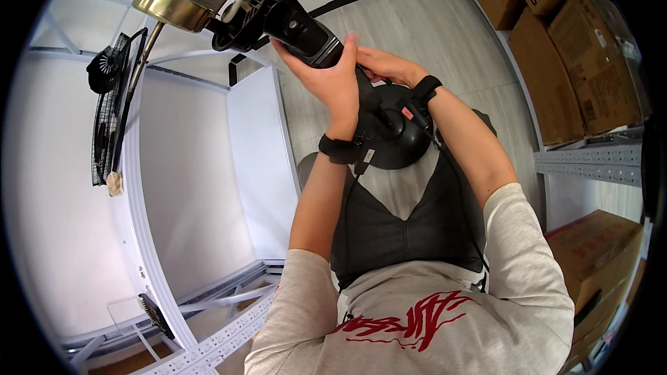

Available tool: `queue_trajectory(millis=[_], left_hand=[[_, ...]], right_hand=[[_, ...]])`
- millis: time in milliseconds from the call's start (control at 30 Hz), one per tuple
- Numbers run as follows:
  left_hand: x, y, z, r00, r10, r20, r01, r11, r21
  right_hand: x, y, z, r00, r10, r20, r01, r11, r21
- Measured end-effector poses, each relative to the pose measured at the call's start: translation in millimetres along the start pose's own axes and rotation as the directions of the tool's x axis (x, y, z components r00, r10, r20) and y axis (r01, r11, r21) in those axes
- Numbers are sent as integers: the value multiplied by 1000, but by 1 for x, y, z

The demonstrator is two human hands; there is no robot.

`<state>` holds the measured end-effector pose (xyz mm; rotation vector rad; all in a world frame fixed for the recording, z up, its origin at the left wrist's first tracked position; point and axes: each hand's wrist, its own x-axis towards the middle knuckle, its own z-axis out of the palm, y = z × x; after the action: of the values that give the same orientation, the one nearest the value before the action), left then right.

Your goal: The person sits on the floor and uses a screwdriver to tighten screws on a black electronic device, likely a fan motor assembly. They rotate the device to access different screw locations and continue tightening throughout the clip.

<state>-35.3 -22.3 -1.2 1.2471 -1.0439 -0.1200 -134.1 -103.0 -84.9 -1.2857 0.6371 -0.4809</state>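
My left hand (326, 83) is wrapped around the black plastic fan neck housing (299, 31), thumb up along its side. The housing carries a brass-coloured motor (180, 3) with a long shaft and a white cable at top left. Below it a dark pole (368, 97) runs down to a round black base (396, 144) on the floor between my legs. My right hand (385, 66) is closed at the pole just below the housing, its fingertips partly hidden behind it. Both wrists wear black bands with cords.
On the left stand white metal shelves (243, 167), with a black wire fan grille (104, 139) leaning at their edge and a black brush (156, 316) lower down. Racks with cardboard boxes (538, 83) line the right side. Pale plank flooring (438, 35) lies beyond the base.
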Motion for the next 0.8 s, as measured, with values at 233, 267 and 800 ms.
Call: queue_trajectory(millis=[233,267,800], left_hand=[[-1,6,-2,998,-51,39,54,995,-84],[3,9,-3,995,-66,75,76,987,-143],[62,-18,-38,585,106,804,481,753,-449]], right_hand=[[-26,-11,17,995,-79,-59,86,987,133],[-29,-13,20,989,-111,-94,124,982,142],[-34,11,60,591,-376,-714,269,926,-264]])
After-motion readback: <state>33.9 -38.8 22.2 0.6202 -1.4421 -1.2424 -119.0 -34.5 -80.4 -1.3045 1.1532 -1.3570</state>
